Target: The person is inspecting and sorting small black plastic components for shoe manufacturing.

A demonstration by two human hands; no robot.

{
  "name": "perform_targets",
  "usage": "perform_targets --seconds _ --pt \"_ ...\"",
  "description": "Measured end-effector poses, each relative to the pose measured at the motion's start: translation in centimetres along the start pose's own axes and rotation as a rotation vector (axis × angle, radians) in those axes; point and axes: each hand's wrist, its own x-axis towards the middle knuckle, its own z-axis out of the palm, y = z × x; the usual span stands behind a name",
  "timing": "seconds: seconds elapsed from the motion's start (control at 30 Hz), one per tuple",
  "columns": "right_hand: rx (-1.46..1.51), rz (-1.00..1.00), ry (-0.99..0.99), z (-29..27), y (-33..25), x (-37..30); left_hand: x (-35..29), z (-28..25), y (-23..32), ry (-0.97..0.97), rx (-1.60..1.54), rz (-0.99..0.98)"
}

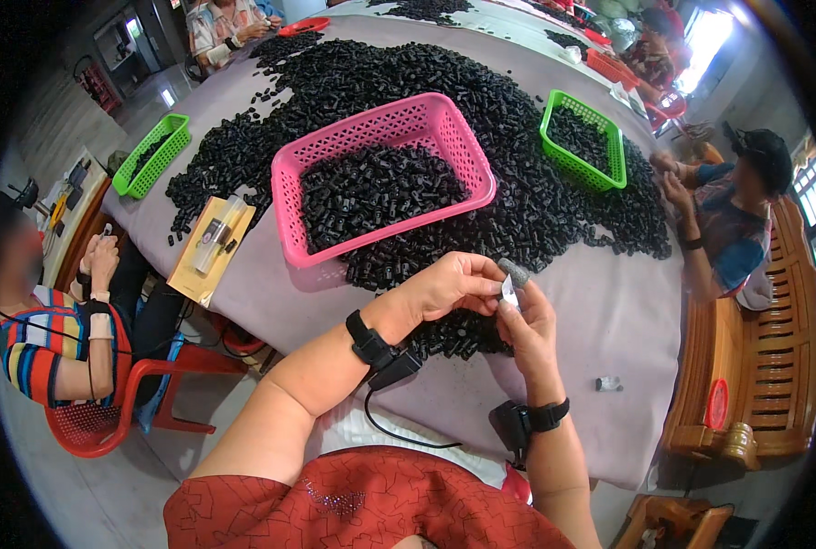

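Note:
In front of me, over the near edge of a heap of small black cylindrical pieces (463,334), my two hands meet. A small whitish strip (508,293) is pinched between the fingertips of my left hand (453,285) and my right hand (531,334). A grey, rough-looking rounded bit (514,272) sits at the tip of my right index finger; whether it is a cover on the finger or a separate piece, I cannot tell. Just beyond my hands stands a pink plastic basket (385,242), partly filled with the same black pieces.
Green baskets (177,142) (616,151) stand left and right. A yellow board (188,261) with clear tubes lies at left. A small grey cylinder (608,384) rests on the cloth-covered table (600,320). People sit around it; a wooden bench (756,357) is at right.

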Motion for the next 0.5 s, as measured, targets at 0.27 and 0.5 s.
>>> perform_targets --seconds 0.27,0.5 --pt "-0.144 -0.097 0.124 -0.25 0.34 -0.11 -0.14 -0.11 0.21 0.040 -0.132 -0.008" --pt "-0.259 -0.066 0.123 -0.33 0.92 0.11 -0.10 -0.16 0.10 0.019 -0.099 -0.010"
